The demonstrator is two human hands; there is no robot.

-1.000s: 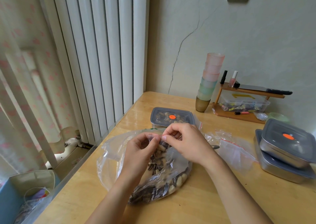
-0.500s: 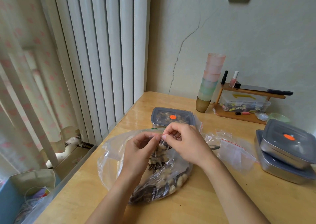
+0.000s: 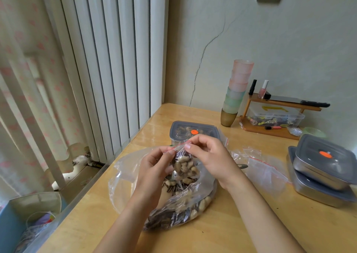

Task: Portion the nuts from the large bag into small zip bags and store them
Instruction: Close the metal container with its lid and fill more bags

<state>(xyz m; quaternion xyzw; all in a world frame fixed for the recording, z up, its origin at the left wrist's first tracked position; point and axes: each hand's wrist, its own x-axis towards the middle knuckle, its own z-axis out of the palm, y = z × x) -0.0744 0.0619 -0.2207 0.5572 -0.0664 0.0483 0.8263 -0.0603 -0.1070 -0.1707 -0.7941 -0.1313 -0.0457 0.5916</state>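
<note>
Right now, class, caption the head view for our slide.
Left hand and right hand pinch the top of a nut-filled small zip bag above the large bag on the table.

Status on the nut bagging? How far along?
Done: one small zip bag is filled with nuts. In hand: left hand and right hand pinch its top, apparently sealing it. Left: large bag holds plenty more; empty zip bags lie at right; this bag not stored.
</note>
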